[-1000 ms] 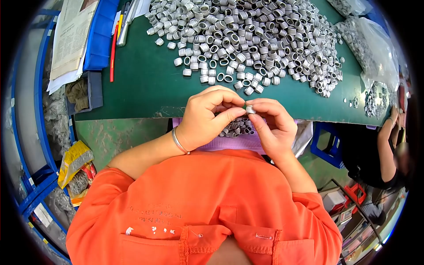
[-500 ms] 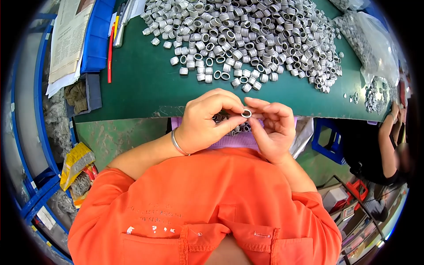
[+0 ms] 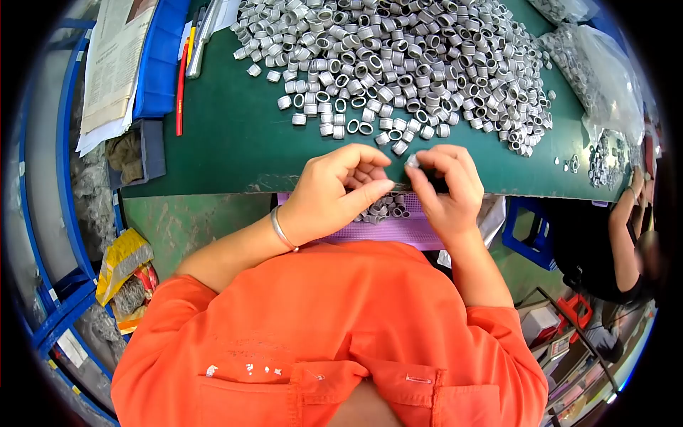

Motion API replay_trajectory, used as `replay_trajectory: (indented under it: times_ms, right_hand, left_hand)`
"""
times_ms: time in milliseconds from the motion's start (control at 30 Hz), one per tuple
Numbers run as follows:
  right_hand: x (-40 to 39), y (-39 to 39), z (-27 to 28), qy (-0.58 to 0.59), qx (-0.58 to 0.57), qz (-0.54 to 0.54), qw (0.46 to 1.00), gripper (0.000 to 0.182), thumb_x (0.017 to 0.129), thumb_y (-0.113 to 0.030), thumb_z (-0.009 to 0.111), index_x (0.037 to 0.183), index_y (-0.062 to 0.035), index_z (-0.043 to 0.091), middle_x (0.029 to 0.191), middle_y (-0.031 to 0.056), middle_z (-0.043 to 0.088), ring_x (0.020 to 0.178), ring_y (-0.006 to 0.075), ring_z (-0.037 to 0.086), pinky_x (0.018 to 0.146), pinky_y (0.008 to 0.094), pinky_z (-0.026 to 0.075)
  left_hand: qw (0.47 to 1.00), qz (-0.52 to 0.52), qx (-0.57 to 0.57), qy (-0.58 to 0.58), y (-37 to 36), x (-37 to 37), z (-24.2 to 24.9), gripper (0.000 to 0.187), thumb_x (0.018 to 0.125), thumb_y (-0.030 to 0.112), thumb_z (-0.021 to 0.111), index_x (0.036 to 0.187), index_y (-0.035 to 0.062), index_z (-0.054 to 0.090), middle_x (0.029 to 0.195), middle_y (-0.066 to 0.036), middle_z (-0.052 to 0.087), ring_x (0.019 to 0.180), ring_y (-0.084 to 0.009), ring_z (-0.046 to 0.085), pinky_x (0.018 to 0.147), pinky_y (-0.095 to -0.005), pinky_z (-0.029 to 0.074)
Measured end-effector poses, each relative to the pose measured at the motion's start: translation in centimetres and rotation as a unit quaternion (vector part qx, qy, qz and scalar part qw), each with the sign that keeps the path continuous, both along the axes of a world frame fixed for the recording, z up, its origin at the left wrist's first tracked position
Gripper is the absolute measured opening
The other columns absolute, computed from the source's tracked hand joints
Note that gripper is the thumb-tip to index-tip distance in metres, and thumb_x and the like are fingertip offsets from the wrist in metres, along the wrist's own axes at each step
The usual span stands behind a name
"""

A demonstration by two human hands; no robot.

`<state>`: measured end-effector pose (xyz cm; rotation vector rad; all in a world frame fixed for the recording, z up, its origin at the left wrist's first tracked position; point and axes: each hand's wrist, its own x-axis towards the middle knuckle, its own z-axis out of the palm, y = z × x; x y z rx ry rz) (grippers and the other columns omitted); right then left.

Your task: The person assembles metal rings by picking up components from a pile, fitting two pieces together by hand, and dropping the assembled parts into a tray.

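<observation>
My right hand (image 3: pixel 455 186) pinches a small grey metal ring (image 3: pixel 412 162) between thumb and fingertips, just above the table's front edge. To its left, my left hand (image 3: pixel 331 191) has its thumb and index finger apart, and nothing shows between them. Below and between the hands is a purple basket (image 3: pixel 420 235) with several metal rings (image 3: pixel 388 208) in it, partly covered by my left hand. Beyond my fingers a large heap of similar metal rings (image 3: pixel 398 64) spreads over the green table (image 3: pixel 213 135).
A blue bin (image 3: pixel 158 64) with papers, a red pen (image 3: pixel 180 92) and a grey box (image 3: pixel 151 149) stand at the left. Clear plastic bags (image 3: pixel 605 78) of parts lie at the right. A co-worker's arm (image 3: pixel 625 242) and a blue stool (image 3: pixel 528 231) are at far right.
Both hands were together at one ring, held by the left fingertips. Now they are apart; the right hand has the ring and sits slightly higher, and the left fingers have opened.
</observation>
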<state>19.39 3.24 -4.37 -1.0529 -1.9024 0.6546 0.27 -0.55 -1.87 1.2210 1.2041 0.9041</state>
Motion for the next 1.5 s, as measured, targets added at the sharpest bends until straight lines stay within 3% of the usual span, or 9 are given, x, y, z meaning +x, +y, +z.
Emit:
replay_trajectory:
  times_ms: [167,233,300,633,767,1033,1200,1333,1500]
  right_hand:
    - [-1.0,-1.1,0.9,0.072,0.02,0.08,0.994,0.028,0.068,0.009,0.072,0.092,-0.0005,0.062,0.089,0.0115,0.061,0.078,0.0211,0.061,0.064,0.0275,0.051]
    - [-1.1,-1.5,0.9,0.176,-0.149,0.043,0.972,0.027,0.071,0.01,0.069,0.095,0.0003,0.061,0.091,0.0114,0.061,0.08,0.017,0.061,0.066,0.0258,0.051]
    - [-0.9,-1.5,1.1,0.155,-0.159,0.053,0.973,0.024,0.075,0.009,0.068,0.096,0.0016,0.062,0.092,0.0118,0.061,0.08,0.0146,0.061,0.066,0.0242,0.051]
    - [-0.6,-1.7,0.6,0.251,-0.231,0.113,0.933,0.02,0.078,0.008,0.068,0.096,0.0048,0.062,0.097,0.0123,0.061,0.083,0.0151,0.062,0.067,0.0238,0.052]
    - [-0.9,-1.9,1.1,0.304,-0.258,0.121,0.909,0.015,0.078,0.01,0.067,0.092,0.0051,0.063,0.097,0.0127,0.061,0.087,0.016,0.062,0.071,0.0248,0.053]
    - [-0.1,-1.2,0.8,0.168,-0.167,0.235,0.943,0.019,0.068,0.012,0.062,0.08,-0.0029,0.064,0.092,0.0105,0.066,0.083,0.0224,0.063,0.074,0.0307,0.051]
    - [-1.3,0.6,0.2,-0.05,0.037,0.004,0.998,0.02,0.068,0.003,0.071,0.086,-0.003,0.064,0.087,0.0098,0.062,0.077,0.0268,0.057,0.069,0.0348,0.047]
    - [-1.2,1.4,-0.6,-0.069,0.106,0.043,0.991,0.023,0.067,0.002,0.073,0.087,-0.0032,0.063,0.087,0.0084,0.063,0.077,0.0266,0.059,0.067,0.0332,0.048]
    - [-1.1,-0.3,-0.5,0.126,-0.102,0.042,0.986,0.025,0.07,0.009,0.072,0.089,-0.0022,0.061,0.09,0.0091,0.063,0.08,0.0164,0.064,0.063,0.0253,0.053]
  left_hand:
    - [0.982,-0.001,-0.111,-0.151,0.5,0.2,-0.5,0.017,0.087,0.001,0.063,0.102,-0.005,0.06,0.099,-0.009,0.064,0.086,-0.0117,0.062,0.078,-0.0244,0.053]
    - [0.988,0.02,-0.056,-0.145,0.3,0.4,-0.9,0.017,0.085,-0.003,0.063,0.102,-0.0051,0.06,0.1,-0.009,0.062,0.087,-0.0132,0.062,0.077,-0.0253,0.054]
    - [0.994,0.016,0.067,-0.081,0.2,0.2,-1.0,0.02,0.082,-0.007,0.064,0.102,-0.0046,0.06,0.102,-0.009,0.06,0.089,-0.0149,0.062,0.077,-0.0267,0.054]
    - [0.992,0.026,0.054,-0.115,-0.5,0.3,-0.8,0.022,0.079,-0.012,0.064,0.099,-0.0047,0.058,0.103,-0.011,0.058,0.089,-0.0159,0.062,0.078,-0.0274,0.055]
    - [0.985,0.022,0.171,-0.013,0.0,0.0,-0.3,0.019,0.076,-0.011,0.067,0.092,-0.001,0.062,0.096,-0.01,0.062,0.085,-0.017,0.063,0.074,-0.027,0.054]
    - [0.963,-0.014,0.265,0.054,-0.1,-0.9,-0.3,0.018,0.069,-0.012,0.061,0.076,0.0033,0.065,0.088,-0.006,0.064,0.076,-0.0182,0.062,0.064,-0.0272,0.05]
    - [0.982,0.028,0.166,0.087,-0.1,-0.4,-0.4,0.014,0.075,-0.011,0.06,0.082,0.0012,0.063,0.091,-0.007,0.062,0.077,-0.0139,0.06,0.064,-0.022,0.048]
    - [0.992,0.035,0.087,0.082,0.2,-0.1,-0.8,0.02,0.079,-0.007,0.06,0.098,0.0003,0.061,0.096,-0.007,0.061,0.082,-0.0105,0.061,0.068,-0.0218,0.051]
    - [0.997,0.061,-0.032,-0.037,0.4,0.0,-0.8,0.027,0.08,-0.003,0.067,0.107,-0.0002,0.061,0.1,-0.009,0.063,0.087,-0.012,0.063,0.074,-0.0233,0.053]
